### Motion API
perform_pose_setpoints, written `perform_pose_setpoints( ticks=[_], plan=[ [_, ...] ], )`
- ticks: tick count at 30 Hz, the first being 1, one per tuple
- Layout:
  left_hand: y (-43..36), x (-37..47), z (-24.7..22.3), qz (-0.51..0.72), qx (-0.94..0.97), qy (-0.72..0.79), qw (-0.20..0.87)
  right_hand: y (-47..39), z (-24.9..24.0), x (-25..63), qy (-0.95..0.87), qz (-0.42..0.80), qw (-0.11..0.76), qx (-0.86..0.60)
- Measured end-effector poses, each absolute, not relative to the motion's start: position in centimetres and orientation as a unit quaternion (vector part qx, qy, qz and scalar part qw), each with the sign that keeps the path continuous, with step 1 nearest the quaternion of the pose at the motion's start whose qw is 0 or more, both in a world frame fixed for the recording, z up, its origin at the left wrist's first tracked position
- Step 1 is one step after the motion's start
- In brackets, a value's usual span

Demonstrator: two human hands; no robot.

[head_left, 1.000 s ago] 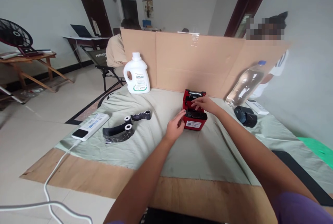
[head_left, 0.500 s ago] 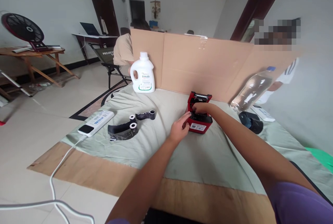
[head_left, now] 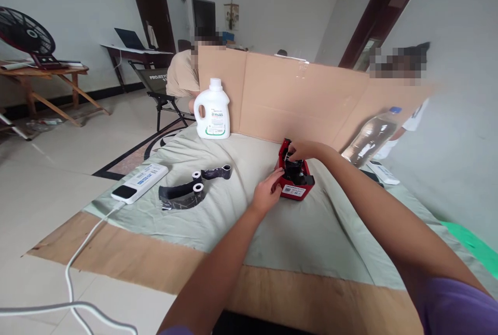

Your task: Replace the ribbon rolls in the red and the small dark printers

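A small red label printer [head_left: 298, 191] with a black inside and a white label on its front stands on the cloth with its lid [head_left: 285, 147] raised. My left hand [head_left: 268, 190] grips the printer's left side, thumb on the front and fingers over the edge. At the top of the raised lid, my right hand [head_left: 301, 150] is closed with its fingers bent down; they seem to hold the lid's inner part, but their tips are partly hidden. Left of the printer, strips of black ribbon [head_left: 182, 200] with white-ended cores lie partly unrolled on the cloth.
A white detergent jug [head_left: 213, 112] stands before the cardboard screen [head_left: 284, 91]. At left lies a white power strip [head_left: 140, 183] with a cable. A large clear bottle [head_left: 369, 138] leans at right. Two people are beyond the screen, and a fan [head_left: 29, 31] stands far left.
My right hand has risen from inside the printer's body to its raised lid, uncovering the black interior. My left hand keeps its grip. The view has shifted slightly.
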State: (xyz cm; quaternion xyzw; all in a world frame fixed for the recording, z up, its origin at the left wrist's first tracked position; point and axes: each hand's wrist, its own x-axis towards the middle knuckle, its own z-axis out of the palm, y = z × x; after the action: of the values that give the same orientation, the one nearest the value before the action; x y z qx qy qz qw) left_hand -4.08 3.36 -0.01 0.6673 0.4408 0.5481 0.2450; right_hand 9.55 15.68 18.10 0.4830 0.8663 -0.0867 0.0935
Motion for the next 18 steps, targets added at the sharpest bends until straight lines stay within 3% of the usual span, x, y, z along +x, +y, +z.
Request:
perform_pose_setpoints(
  ticks=[4, 8, 13, 18],
  plan=[
    [3.5, -4.1, -0.2, 0.553, 0.658, 0.448, 0.245, 15.5, 19.0, 7.6, 0.846, -0.136, -0.04, 0.514],
    [3.5, -4.2, -0.3, 0.571, 0.665, 0.41, 0.253, 15.0, 16.4, 3.5, 0.774, -0.247, -0.181, 0.554],
    [3.5, -4.1, -0.4, 0.554, 0.666, 0.44, 0.236, 15.3, 11.6, -3.4, 0.742, -0.353, -0.217, 0.528],
    [3.6, -4.3, -0.2, 0.54, 0.649, 0.448, 0.294, 17.1, 8.6, -9.6, 0.752, -0.312, -0.267, 0.515]
  ],
)
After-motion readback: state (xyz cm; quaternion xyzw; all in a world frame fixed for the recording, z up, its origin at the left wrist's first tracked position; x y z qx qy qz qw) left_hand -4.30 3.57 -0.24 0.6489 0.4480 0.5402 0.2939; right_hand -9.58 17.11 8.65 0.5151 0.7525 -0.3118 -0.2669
